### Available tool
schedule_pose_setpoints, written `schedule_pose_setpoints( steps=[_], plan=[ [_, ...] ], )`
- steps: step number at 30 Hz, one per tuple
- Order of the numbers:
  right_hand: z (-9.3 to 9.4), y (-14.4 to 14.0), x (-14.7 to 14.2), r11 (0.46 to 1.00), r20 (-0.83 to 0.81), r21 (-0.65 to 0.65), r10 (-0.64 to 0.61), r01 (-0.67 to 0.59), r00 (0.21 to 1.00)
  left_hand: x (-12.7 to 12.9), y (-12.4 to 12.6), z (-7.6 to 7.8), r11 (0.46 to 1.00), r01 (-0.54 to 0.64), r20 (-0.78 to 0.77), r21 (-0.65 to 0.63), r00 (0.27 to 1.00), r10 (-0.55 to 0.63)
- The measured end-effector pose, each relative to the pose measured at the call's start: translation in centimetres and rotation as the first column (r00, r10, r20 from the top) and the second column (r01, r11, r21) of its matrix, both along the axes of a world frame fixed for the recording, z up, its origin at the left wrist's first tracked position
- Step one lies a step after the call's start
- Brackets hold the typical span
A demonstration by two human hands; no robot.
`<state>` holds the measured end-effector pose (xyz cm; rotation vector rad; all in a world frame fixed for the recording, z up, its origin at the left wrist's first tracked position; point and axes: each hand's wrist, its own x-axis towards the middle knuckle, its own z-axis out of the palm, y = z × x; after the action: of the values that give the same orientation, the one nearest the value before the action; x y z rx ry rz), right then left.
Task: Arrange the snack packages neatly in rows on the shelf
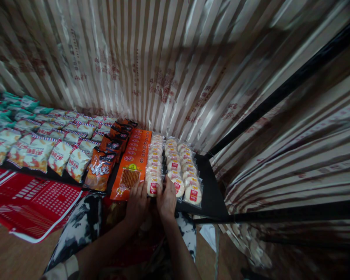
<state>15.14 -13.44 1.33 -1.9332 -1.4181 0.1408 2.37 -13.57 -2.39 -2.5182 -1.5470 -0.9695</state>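
Observation:
Both my hands meet at the front edge of a dark shelf. My left hand and my right hand grip the front packet of round white cakes from either side. That packet heads a row of clear packets running back toward the curtain. Two more rows of the same cakes lie to its right. Directly left of my left hand lies an orange packet of snack sticks, heading its own row.
Further left lie dark orange snack bags, rows of white-and-orange chip bags and green packets. A red basket sits below the shelf at left. A striped shiny curtain backs the shelf; a black frame bar crosses at right.

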Motion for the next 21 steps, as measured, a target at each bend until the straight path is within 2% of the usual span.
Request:
schedule_pose_setpoints(
  steps=[6,12,21],
  plan=[
    [1.0,1.3,1.1,0.998,0.063,0.065,0.002,-0.006,0.998,0.6,0.8,0.5,0.999,-0.036,0.004,0.033,0.999,0.036],
    [0.8,3.6,2.0,0.997,0.179,-0.025,0.071,-0.067,0.981,1.4,2.6,1.6,0.999,-0.045,-0.027,0.017,0.999,0.046],
    [0.7,4.7,1.4,0.993,0.255,-0.074,0.109,-0.093,0.961,2.0,4.0,0.6,0.999,-0.035,-0.052,0.017,0.998,0.036]
  ],
)
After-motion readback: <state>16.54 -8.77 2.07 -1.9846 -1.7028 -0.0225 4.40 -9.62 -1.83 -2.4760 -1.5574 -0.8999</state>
